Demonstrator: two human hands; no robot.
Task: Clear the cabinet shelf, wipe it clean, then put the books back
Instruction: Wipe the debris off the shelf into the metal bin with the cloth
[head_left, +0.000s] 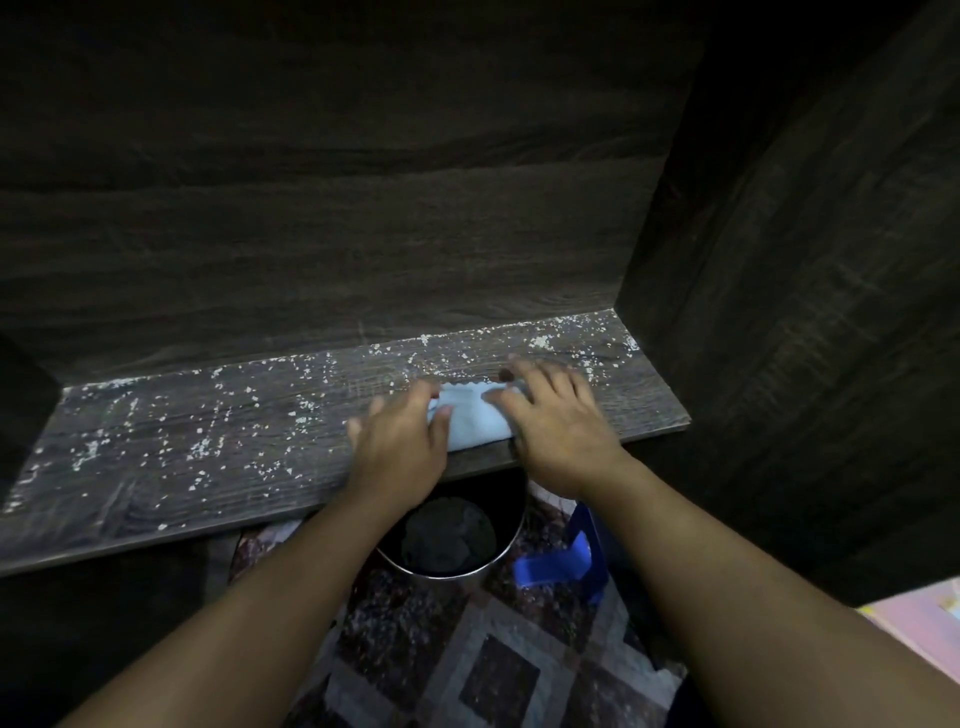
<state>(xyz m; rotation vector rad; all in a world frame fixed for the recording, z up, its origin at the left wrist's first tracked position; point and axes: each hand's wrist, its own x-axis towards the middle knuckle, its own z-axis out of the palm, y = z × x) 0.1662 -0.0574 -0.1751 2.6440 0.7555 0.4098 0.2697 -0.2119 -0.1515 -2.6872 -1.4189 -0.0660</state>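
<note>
1. The pale blue folded cloth (470, 423) lies between your two hands, near the front edge of the dark wood-grain shelf (208, 441). It looks soft, light and limp, so press it flat rather than pinch it.
2. Your left hand (400, 441) and right hand (558, 421) rest on its sides, fingers spread.
3. White crumbs (244, 400) lie left of and beyond your fingertips.
4. Your fingertips are blurred, your palms hide the cloth's side edges, and no books are in view.

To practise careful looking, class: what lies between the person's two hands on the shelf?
A light blue cloth, seen in the head view. The left hand and right hand each rest on one side of it, on the white-speckled shelf.
</note>
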